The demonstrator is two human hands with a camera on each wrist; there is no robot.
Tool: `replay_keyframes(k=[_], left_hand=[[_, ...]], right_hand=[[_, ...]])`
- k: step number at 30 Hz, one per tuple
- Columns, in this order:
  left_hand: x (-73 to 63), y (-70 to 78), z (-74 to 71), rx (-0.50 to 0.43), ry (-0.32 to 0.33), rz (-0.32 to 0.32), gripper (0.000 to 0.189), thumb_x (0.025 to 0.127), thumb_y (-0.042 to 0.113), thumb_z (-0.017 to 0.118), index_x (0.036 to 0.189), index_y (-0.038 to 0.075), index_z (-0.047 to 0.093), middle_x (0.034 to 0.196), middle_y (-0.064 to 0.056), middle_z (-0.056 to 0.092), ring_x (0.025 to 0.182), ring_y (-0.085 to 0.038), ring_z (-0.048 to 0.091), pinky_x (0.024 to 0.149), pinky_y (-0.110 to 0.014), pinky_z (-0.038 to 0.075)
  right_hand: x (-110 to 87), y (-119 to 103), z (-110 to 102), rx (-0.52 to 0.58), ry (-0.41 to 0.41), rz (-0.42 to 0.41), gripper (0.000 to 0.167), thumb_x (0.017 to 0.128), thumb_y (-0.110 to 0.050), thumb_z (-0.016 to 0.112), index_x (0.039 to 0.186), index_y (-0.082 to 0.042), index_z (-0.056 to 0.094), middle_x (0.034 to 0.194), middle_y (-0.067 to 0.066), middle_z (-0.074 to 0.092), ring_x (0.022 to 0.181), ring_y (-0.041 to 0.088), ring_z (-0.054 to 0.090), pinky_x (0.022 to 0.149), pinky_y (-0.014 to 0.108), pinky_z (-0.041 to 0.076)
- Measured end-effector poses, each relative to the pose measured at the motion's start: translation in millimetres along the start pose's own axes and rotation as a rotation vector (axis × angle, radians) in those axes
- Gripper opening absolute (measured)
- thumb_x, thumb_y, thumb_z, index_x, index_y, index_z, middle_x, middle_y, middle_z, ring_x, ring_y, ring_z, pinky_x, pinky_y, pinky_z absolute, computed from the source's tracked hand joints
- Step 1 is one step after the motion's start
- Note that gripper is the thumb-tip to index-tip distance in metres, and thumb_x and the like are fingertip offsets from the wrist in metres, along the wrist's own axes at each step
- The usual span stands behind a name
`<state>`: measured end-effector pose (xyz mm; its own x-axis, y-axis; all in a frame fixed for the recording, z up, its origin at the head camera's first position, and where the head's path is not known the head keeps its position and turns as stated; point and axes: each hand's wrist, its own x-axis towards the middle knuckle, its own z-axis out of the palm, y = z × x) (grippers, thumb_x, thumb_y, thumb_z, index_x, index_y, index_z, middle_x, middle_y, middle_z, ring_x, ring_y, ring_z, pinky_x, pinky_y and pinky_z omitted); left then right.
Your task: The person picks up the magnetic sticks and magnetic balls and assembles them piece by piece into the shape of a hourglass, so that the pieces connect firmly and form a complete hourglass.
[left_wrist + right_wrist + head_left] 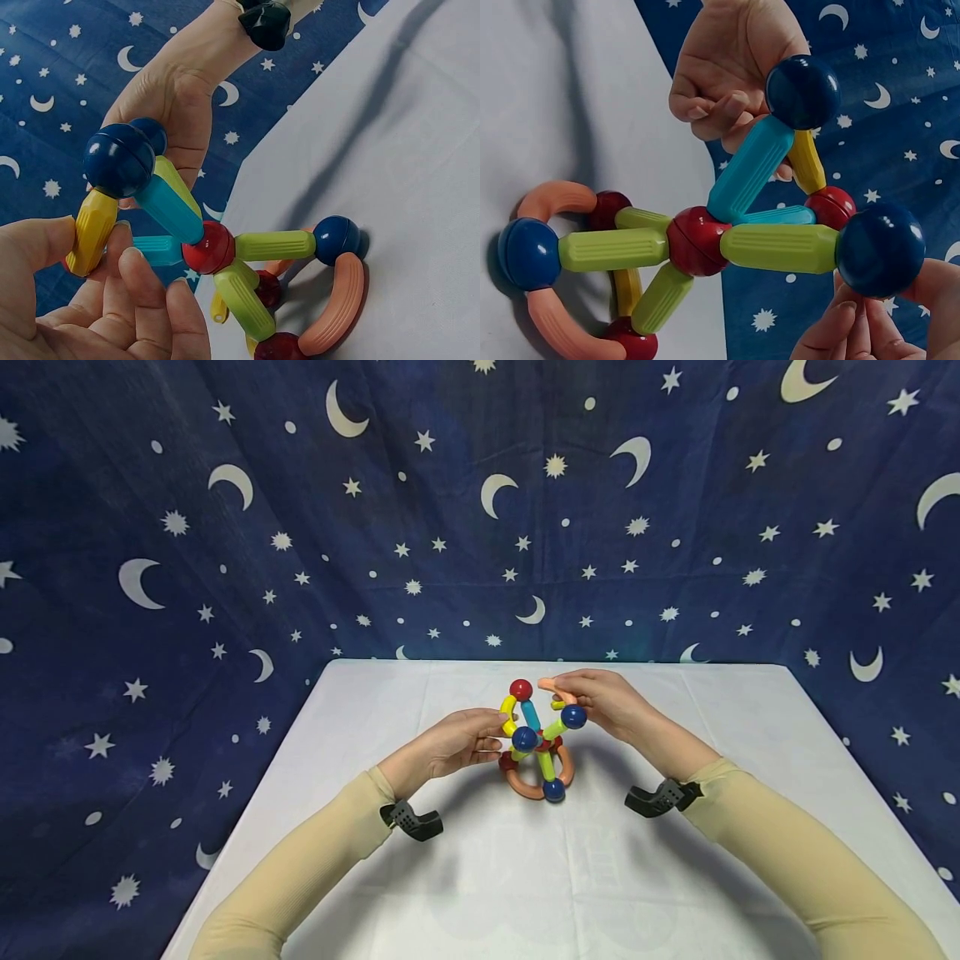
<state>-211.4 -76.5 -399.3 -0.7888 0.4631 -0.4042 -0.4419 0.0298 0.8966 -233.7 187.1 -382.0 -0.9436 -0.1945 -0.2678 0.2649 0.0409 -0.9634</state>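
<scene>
A ball-and-rod model made of magnetic-looking pieces stands on the table, with a red ball [697, 240] at its centre and straight green rods [780, 247] and blue rods [751, 169] radiating from it. My left hand [465, 739] pinches a yellow curved rod [94, 229] between thumb and fingers; that rod runs from the upper red ball [521, 690] to a blue ball [118, 160]. On the far right side, my right hand [606, 700] holds an orange curved rod [558, 687] by the right blue ball [573, 717]. That ball hides part of the right fingers in the right wrist view.
Orange curved rods [337, 304] and balls form the model's base on the white tabletop [480, 877]. Dark blue cloth [450, 527] with moons and stars hangs behind and beside the table. Black bands [411, 820] are worn on both wrists.
</scene>
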Motion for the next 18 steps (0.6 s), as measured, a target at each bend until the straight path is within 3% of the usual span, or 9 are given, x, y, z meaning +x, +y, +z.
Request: replay_keyframes(k=[8,14,18], left_hand=[[-0.4,0.1,0.7,-0.007,0.002,0.002,0.028,0.103,0.021,0.062,0.123,0.003,0.059,0.098,-0.002,0.069,0.074,-0.011,0.062,0.079,-0.029,0.056],[-1.6,0.9,0.3,0.004,0.000,0.004,0.030,0.103,0.023,0.063,0.124,0.003,0.059,0.099,-0.003,0.069,0.075,-0.011,0.062,0.079,-0.030,0.056],[0.8,4.9,-0.8,0.047,0.008,-0.015,0.037,0.103,0.030,0.062,0.128,0.003,0.058,0.100,-0.003,0.067,0.078,-0.013,0.062,0.081,-0.031,0.056]], right_hand=[[-0.1,-0.7,3.1,-0.011,-0.023,-0.005,0.053,0.099,-0.026,0.071,0.135,0.011,0.056,0.111,0.012,0.067,0.094,0.016,0.066,0.095,0.033,0.053],[0.2,-1.1,4.8,-0.009,-0.014,-0.001,0.053,0.098,-0.026,0.071,0.134,0.010,0.057,0.108,0.010,0.067,0.093,0.016,0.066,0.084,0.027,0.056],[-1.1,-2.2,5.2,0.008,-0.017,0.009,0.049,0.099,-0.024,0.069,0.133,0.009,0.057,0.111,0.013,0.066,0.096,0.020,0.066,0.087,0.029,0.056]])
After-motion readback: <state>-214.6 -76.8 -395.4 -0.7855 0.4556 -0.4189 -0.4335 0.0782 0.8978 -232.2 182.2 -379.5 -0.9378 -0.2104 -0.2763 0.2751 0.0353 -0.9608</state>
